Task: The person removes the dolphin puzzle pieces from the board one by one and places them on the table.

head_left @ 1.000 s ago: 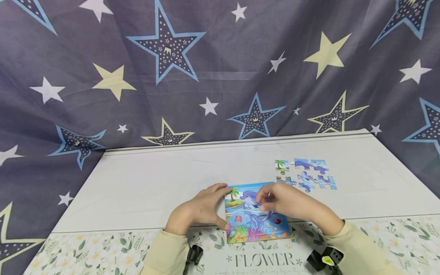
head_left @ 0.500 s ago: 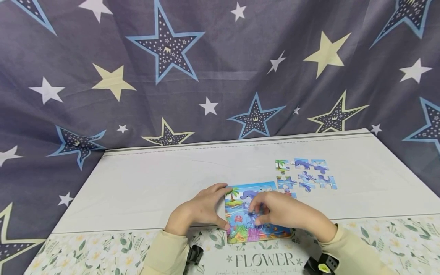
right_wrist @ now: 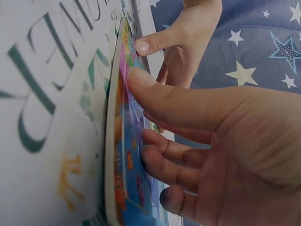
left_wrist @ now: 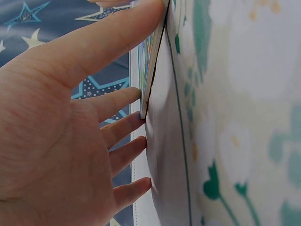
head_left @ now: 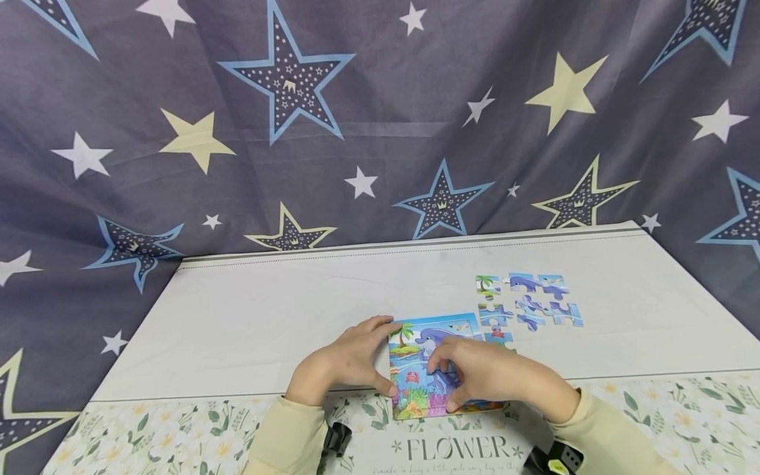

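Note:
A dolphin picture puzzle board (head_left: 412, 399) lies flat near the table's front. My left hand (head_left: 347, 359) spans its left side, thumb at the lower corner and a fingertip near the upper one. In the left wrist view, its fingers (left_wrist: 124, 127) are nearly straight against the board's edge. My right hand (head_left: 495, 369) is over the board's right half, thumb and bent fingertips spread on the picture. No piece shows between its thumb and fingers in the right wrist view. The palm covers part of the dolphins and the board's right edge.
Several loose puzzle pieces (head_left: 525, 321) lie behind and right of the board, among them a palm tree piece (head_left: 487, 285) and a crab piece (head_left: 497, 334). A floral cloth (head_left: 190, 422) covers the table's front. A starry curtain (head_left: 380, 119) hangs behind.
My right hand has come down and nearer over the board. Its thumb and fingers, close together before, have spread apart, and the crab piece has come into view. The left hand stays put.

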